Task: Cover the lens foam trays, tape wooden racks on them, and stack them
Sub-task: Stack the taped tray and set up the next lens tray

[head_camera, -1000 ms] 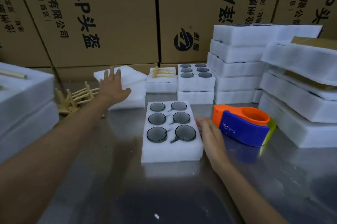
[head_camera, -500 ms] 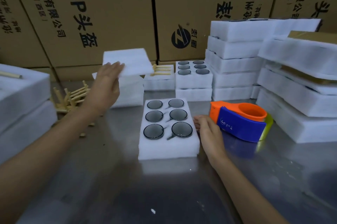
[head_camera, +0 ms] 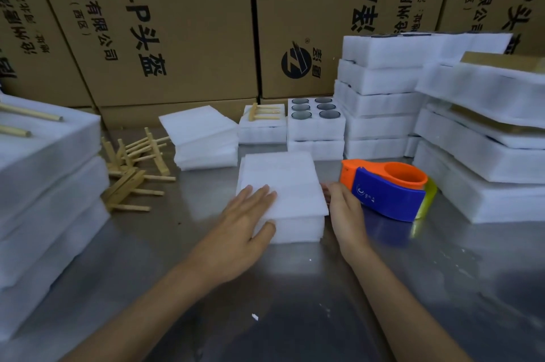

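A white foam cover sheet (head_camera: 283, 182) lies on the lens foam tray (head_camera: 295, 229) in the middle of the steel table and hides its lenses. My left hand (head_camera: 244, 226) rests flat on the sheet's near left corner, thumb against the tray's front side. My right hand (head_camera: 343, 211) touches the tray's right side with straight fingers. A pile of spare cover sheets (head_camera: 200, 137) sits behind on the left. Loose wooden racks (head_camera: 132, 167) lie to the left. An orange and blue tape dispenser (head_camera: 386, 187) stands just right of my right hand.
An uncovered tray with dark lenses (head_camera: 315, 117) and a covered tray bearing a wooden rack (head_camera: 262, 123) stand at the back. Stacks of white foam trays rise at the right (head_camera: 380, 96), far right (head_camera: 483, 140) and left (head_camera: 44, 184). Cardboard boxes (head_camera: 182, 22) wall off the back.
My left hand lifted a foam sheet off the spare pile, carried it over and laid it on the lens tray. The lenses are now covered. My right hand stayed at the tray's right side.
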Available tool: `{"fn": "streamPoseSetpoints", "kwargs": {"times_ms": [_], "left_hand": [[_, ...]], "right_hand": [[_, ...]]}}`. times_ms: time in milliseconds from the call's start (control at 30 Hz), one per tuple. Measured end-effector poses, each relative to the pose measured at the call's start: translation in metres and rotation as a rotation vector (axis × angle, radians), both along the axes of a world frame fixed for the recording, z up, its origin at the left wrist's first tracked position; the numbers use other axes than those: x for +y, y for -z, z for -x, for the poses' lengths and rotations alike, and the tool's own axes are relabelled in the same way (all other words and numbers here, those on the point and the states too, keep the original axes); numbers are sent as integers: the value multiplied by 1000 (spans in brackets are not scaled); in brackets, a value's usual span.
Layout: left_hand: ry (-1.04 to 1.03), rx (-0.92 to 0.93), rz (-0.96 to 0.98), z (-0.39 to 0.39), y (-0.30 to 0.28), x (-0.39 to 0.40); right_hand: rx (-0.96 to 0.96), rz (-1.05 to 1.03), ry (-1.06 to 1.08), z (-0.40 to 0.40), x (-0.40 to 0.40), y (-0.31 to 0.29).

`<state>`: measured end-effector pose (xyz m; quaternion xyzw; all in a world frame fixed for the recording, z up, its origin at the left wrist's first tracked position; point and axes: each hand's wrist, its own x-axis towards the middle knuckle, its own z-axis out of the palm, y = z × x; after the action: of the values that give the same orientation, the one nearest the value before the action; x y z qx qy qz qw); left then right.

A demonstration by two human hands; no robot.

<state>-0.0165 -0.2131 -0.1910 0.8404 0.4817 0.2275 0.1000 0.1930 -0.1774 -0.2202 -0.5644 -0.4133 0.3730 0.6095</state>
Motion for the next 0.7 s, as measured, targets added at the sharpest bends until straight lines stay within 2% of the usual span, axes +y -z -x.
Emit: {"fn": "streamPoseSetpoints", "kwargs": {"times_ms": [133,167,233,267,300,367,467,567,700], "left_hand": [[-5,92,5,-3,0,-1],[0,26,29,-3,-1,-1],[-34,-307,86,3,-6,3],[-97,-478,65,12,-9,10],[-201,-549,-4,26,-10,22],[-478,-387,-94,62,-12,55],[-782,25,117,119,-3,96],[-824,242,289,136,15,105],[-784,239,140,124,27,99]], "right_hand": [[9,-70,-158,-1,-3,-1],[-1,-71,-193,-1,-3,-1],[-21,-69,-225,-2,-1,-1],[-31,-72,-231,-2,-1,-1],[-37,-76,-235,-1,0,-1],[-39,-75,-236,-1,1,-1],[-35,-76,-221,-1,2,-1],[-44,-74,-214,-1,4,0],[-40,-79,-222,-1,7,1]]}}
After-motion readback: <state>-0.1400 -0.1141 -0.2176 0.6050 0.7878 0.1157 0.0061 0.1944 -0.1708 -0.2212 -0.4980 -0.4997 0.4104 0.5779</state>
